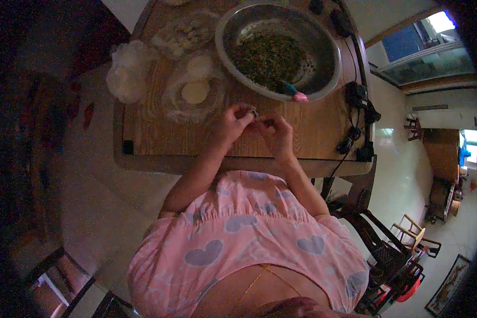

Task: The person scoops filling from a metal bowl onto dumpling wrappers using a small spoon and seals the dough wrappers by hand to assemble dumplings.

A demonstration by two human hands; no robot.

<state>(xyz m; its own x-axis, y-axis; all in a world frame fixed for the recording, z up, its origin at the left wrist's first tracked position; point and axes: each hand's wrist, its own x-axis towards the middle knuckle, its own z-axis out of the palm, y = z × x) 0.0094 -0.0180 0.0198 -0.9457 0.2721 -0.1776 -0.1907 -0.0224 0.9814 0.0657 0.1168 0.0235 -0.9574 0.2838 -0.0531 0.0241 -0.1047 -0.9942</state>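
My left hand [235,125] and my right hand [276,137] meet over the near part of the wooden table. Both are closed, fingertips pinching a small dumpling [255,113] that is mostly hidden by the fingers. Just beyond them stands a large metal basin [331,74] with chopped green filling [270,55] in it. A utensil with a pink end and a blue part [299,96] leans on its near rim. Left of the basin, round dough wrappers [195,91] lie on clear plastic. Farther back, several small pale dumplings [185,40] rest on plastic.
A white plastic bag [126,74] sits at the table's left edge. Black cables and adapters [356,95] run along the right edge of the table [175,143]. Dark wooden chairs [373,238] stand on the floor to the right.
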